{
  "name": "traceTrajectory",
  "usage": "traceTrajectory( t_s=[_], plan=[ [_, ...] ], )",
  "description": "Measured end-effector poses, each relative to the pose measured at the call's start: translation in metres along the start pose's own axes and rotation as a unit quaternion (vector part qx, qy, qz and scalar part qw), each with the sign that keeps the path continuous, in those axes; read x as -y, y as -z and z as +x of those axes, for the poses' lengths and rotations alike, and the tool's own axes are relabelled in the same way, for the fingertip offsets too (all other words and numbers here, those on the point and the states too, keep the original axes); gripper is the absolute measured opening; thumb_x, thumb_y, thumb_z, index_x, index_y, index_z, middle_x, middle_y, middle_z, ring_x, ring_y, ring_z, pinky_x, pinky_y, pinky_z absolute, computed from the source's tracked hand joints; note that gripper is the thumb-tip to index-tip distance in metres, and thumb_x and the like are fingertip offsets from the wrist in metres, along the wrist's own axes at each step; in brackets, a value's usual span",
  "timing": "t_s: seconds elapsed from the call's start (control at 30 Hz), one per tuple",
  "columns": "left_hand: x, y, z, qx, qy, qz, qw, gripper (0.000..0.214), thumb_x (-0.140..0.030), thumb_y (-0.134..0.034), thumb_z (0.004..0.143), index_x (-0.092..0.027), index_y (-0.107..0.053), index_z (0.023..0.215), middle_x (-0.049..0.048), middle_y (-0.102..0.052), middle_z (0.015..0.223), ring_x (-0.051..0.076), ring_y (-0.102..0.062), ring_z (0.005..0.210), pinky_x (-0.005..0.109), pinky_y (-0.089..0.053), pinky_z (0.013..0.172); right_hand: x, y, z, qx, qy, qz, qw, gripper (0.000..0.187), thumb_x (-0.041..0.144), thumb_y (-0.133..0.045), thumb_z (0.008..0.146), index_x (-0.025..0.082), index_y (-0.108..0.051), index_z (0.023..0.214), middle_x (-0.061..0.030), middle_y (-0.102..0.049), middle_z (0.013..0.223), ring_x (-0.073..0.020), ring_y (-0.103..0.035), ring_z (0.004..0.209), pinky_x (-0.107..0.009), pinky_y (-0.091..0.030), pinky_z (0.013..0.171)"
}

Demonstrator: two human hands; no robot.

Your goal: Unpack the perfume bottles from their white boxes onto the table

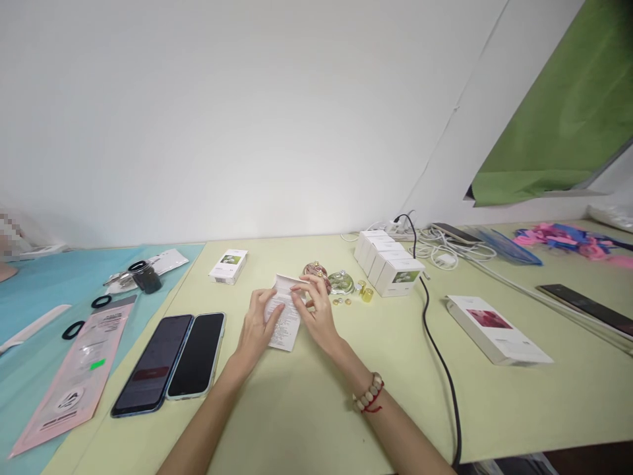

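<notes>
My left hand (257,326) and my right hand (316,313) both grip a small white printed paper leaflet (284,320) just above the pale yellow table (346,396). The left thumb presses on the sheet's left side. The right fingers pinch its upper right edge, where the top is folded over. A beaded bracelet with a red cord (369,394) sits on my right wrist. Just beyond the leaflet lie a pink round glass bottle (316,269), a green round glass bottle (341,282) and small gold caps (364,293).
Two dark phones (171,363) lie side by side at my left. A small white box (228,266) and a row of white boxes (390,264) stand behind. A black cable (440,369) runs to the front edge. A flat white box (497,328), chargers, pink packet (79,376) and black rings also lie about.
</notes>
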State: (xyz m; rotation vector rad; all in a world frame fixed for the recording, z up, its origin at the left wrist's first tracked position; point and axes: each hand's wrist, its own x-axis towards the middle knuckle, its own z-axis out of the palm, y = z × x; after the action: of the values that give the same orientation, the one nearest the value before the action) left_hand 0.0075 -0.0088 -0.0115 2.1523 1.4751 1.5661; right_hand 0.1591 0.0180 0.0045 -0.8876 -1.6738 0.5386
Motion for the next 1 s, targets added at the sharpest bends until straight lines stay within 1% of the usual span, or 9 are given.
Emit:
traceTrajectory(
  t_s=[0.1, 0.2, 0.3, 0.4, 0.47, 0.63, 0.83, 0.93, 1.0],
  plan=[
    [0.004, -0.002, -0.002, -0.040, -0.010, -0.002, 0.999, 0.024, -0.026, -0.042, 0.089, -0.023, -0.040, 0.113, 0.0061, -0.046, 0.103, 0.017, -0.051, 0.099, 0.033, -0.044, 0.084, 0.001, -0.002, -0.001, 0.018, -0.002, 0.011, 1.000, 0.019, 0.034, -0.051, 0.083, 0.023, -0.062, 0.094, -0.0088, -0.040, 0.123, -0.0179, -0.053, 0.101, -0.021, -0.055, 0.052],
    [0.009, -0.005, -0.004, -0.065, -0.017, -0.005, 0.998, 0.020, -0.025, -0.038, 0.090, -0.023, -0.038, 0.111, 0.0076, -0.044, 0.107, 0.017, -0.049, 0.101, 0.035, -0.043, 0.085, 0.004, -0.005, -0.003, 0.040, 0.013, 0.014, 0.999, 0.018, 0.033, -0.051, 0.083, 0.023, -0.062, 0.092, -0.0088, -0.035, 0.129, -0.0166, -0.055, 0.097, -0.022, -0.056, 0.055],
    [0.014, -0.011, -0.007, -0.090, -0.020, -0.010, 0.996, 0.017, -0.026, -0.034, 0.092, -0.022, -0.036, 0.109, 0.0095, -0.042, 0.112, 0.017, -0.047, 0.105, 0.037, -0.043, 0.086, 0.004, -0.008, -0.004, 0.032, 0.039, 0.002, 0.999, 0.016, 0.032, -0.053, 0.082, 0.024, -0.063, 0.092, -0.0086, -0.033, 0.132, -0.0168, -0.055, 0.098, -0.028, -0.056, 0.066],
    [0.016, -0.017, -0.010, -0.102, -0.010, -0.009, 0.995, 0.019, -0.026, -0.030, 0.093, -0.020, -0.033, 0.110, 0.0122, -0.041, 0.115, 0.017, -0.047, 0.105, 0.038, -0.043, 0.085, 0.001, -0.010, -0.006, 0.020, 0.062, -0.017, 0.998, 0.013, 0.030, -0.054, 0.083, 0.024, -0.064, 0.088, -0.0078, -0.034, 0.132, -0.0181, -0.053, 0.102, -0.036, -0.053, 0.080],
    [0.017, -0.020, -0.010, -0.098, -0.003, -0.004, 0.995, 0.021, -0.026, -0.030, 0.093, -0.020, -0.033, 0.112, 0.0133, -0.040, 0.117, 0.018, -0.048, 0.106, 0.037, -0.044, 0.085, -0.002, -0.011, -0.006, 0.021, 0.066, -0.030, 0.997, 0.014, 0.029, -0.053, 0.083, 0.024, -0.065, 0.088, -0.0075, -0.036, 0.130, -0.0189, -0.053, 0.104, -0.038, -0.050, 0.085],
    [0.018, -0.017, -0.010, -0.073, -0.002, 0.014, 0.997, 0.020, -0.027, -0.031, 0.092, -0.020, -0.035, 0.111, 0.0139, -0.037, 0.124, 0.018, -0.050, 0.105, 0.034, -0.046, 0.079, -0.004, -0.012, -0.006, 0.010, 0.055, -0.051, 0.997, 0.013, 0.031, -0.054, 0.082, 0.024, -0.064, 0.086, -0.0080, -0.040, 0.125, -0.0178, -0.056, 0.098, -0.036, -0.050, 0.082],
    [0.013, -0.007, -0.009, -0.017, 0.016, 0.076, 0.997, 0.022, -0.029, -0.034, 0.091, -0.020, -0.037, 0.111, 0.0160, -0.032, 0.133, 0.016, -0.057, 0.086, 0.028, -0.046, 0.062, -0.003, -0.012, -0.007, 0.000, 0.048, -0.070, 0.996, 0.013, 0.032, -0.054, 0.082, 0.023, -0.064, 0.083, -0.0079, -0.043, 0.120, -0.0173, -0.057, 0.095, -0.034, -0.052, 0.077],
    [0.010, -0.006, -0.009, -0.004, 0.056, 0.024, 0.998, 0.021, -0.032, -0.037, 0.090, -0.020, -0.038, 0.108, 0.0144, -0.033, 0.132, 0.013, -0.056, 0.078, 0.027, -0.044, 0.062, -0.003, -0.012, -0.008, 0.013, 0.041, -0.084, 0.996, 0.014, 0.033, -0.052, 0.083, 0.023, -0.063, 0.085, -0.0085, -0.043, 0.121, -0.0185, -0.056, 0.098, -0.034, -0.053, 0.076],
    [0.009, -0.007, -0.008, -0.010, 0.083, -0.023, 0.996, 0.021, -0.034, -0.038, 0.089, -0.021, -0.039, 0.105, 0.0120, -0.037, 0.128, 0.014, -0.055, 0.079, 0.028, -0.044, 0.066, -0.003, -0.012, -0.009, 0.022, 0.051, -0.084, 0.995, 0.014, 0.032, -0.051, 0.083, 0.023, -0.061, 0.086, -0.0089, -0.044, 0.120, -0.0194, -0.054, 0.103, -0.033, -0.053, 0.075]
  ],
)
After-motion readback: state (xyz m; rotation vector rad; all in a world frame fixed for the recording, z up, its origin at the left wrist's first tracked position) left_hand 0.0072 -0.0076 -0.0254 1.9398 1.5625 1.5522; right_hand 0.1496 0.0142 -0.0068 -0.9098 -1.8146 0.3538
